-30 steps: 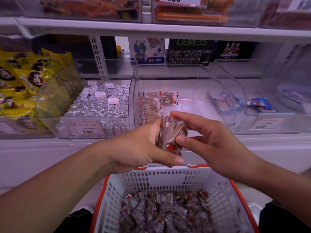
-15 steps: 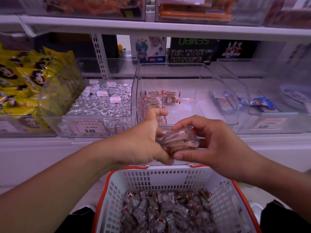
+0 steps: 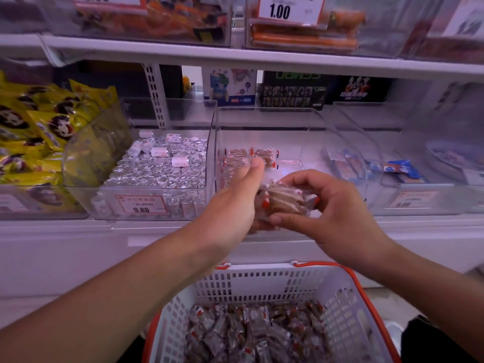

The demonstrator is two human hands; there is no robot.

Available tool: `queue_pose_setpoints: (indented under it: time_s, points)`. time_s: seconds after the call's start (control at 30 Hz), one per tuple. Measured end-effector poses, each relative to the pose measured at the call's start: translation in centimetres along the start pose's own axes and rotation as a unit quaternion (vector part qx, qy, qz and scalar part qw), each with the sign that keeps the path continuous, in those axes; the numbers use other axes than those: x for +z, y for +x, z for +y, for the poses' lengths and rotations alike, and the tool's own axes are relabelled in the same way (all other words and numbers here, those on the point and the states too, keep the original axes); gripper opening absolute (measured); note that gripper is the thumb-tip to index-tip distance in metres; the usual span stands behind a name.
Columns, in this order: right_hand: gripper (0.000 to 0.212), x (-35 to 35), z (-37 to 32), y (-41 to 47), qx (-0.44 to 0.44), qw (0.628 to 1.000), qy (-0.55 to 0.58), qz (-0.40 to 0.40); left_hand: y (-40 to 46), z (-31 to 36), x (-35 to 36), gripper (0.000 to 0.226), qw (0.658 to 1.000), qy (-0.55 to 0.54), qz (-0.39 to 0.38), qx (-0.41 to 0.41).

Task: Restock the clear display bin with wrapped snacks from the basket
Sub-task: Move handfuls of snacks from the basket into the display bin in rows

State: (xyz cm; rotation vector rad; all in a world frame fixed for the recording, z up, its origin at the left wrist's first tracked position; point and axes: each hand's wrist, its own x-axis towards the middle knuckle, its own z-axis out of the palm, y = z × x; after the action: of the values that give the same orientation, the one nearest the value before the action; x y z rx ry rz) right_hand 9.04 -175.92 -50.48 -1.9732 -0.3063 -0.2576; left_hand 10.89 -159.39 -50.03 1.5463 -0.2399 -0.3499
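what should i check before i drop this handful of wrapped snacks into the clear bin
1. Stack of clear-wrapped brown snacks held by both left hand and right hand: ok.
2. Stack over the clear plastic display bin: not ok, it is at the front edge.
3. Free floor space in the bin: ok, only a few packs at back left.
4. Wrappers aligned: cannot tell, blurred.
5. White basket with orange rim holds more: ok.

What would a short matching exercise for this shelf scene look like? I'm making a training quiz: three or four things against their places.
Things:
1. bunch of wrapped snacks
2. basket
3. silver-wrapped rolls
4. yellow packets

Places:
A. far left of the shelf
B. held between both hands
C. bin with the 9.80 tag
D. below the hands, nearest the camera

Pairs: 1-B, 2-D, 3-C, 4-A
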Motion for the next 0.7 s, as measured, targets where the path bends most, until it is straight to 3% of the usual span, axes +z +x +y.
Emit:
queue_pose_setpoints:
  time_s: [0.07,0.1,0.13,0.2,0.27,0.33,0.43,0.6,0.7]
  points:
    - [0.044,-1.2,-0.4,1.4,0.016,1.000,0.013,0.006,0.5,0.3,-2.0,0.030,0.966,0.200,0.111,0.119]
    - [0.043,-1.8,-0.3,2.5,0.030,0.999,0.007,0.012,0.9,0.7,-3.3,0.020,0.922,0.284,0.190,0.183]
    - [0.041,-2.3,0.0,4.1,0.049,0.999,-0.018,0.014,1.4,1.0,-4.6,0.022,0.875,0.358,0.246,0.214]
    - [0.037,-2.7,1.2,7.9,0.107,0.991,-0.081,-0.010,2.3,1.1,-6.6,0.049,0.819,0.489,0.257,0.156]
    - [0.036,-2.0,3.4,11.7,0.176,0.975,-0.130,-0.037,2.9,0.4,-7.3,0.067,0.793,0.574,0.197,0.055]
    - [0.036,-0.9,5.8,14.8,0.237,0.952,-0.187,-0.044,3.6,-0.6,-7.0,0.067,0.792,0.590,0.157,0.022]
    - [0.037,0.2,8.5,17.8,0.289,0.926,-0.241,-0.040,4.6,-1.6,-6.6,0.047,0.799,0.581,0.150,0.019]
    - [0.039,2.0,10.8,19.2,0.283,0.938,-0.196,-0.042,5.1,-1.8,-7.7,0.036,0.804,0.577,0.138,0.019]
    - [0.061,2.3,11.4,19.2,0.293,0.939,-0.180,-0.016,4.5,-1.8,-8.3,0.041,0.802,0.580,0.133,0.044]
